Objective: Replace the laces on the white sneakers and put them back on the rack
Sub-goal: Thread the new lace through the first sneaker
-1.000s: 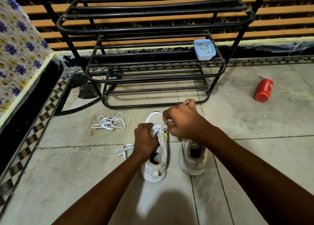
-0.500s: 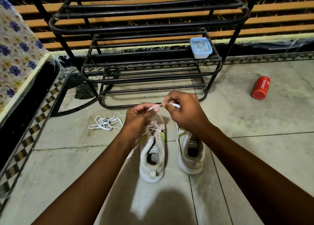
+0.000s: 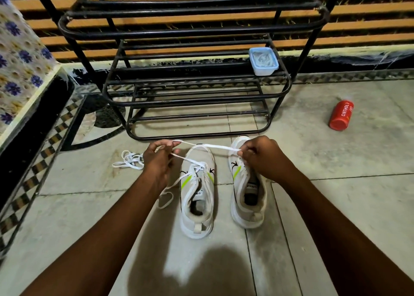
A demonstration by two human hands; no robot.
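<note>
Black metal shoe rack (image 3: pixel 197 87) on tiled floor (image 3: pixel 336 206), a lidded plastic container (image 3: pixel 263 60) on its middle shelf. Two white sneakers (image 3: pixel 197 197) stand side by side before the rack. Left hand (image 3: pixel 158 159) and right hand (image 3: pixel 261 157) each pinch the white lace (image 3: pixel 210 147), stretched between them. A spare lace (image 3: pixel 130 160) lies on the floor left of the left hand.

Home setting, likely entryway or balcony corner. Evidence: black metal shoe rack (image 3: pixel 192 36) standing on tiled floor (image 3: pixel 336 195), against wall of horizontal wooden slats (image 3: pixel 369 20). Patterned mosaic border (image 3: pixel 33 174) along floor's left edge. Floral cloth (image 3: pixel 20 56) draped at left. Small lidded plastic tub (image 3: pixel 263 60) at right end of rack's middle shelf. Red Cinthol can (image 3: pixel 341 115) lying on floor right of rack.
</note>
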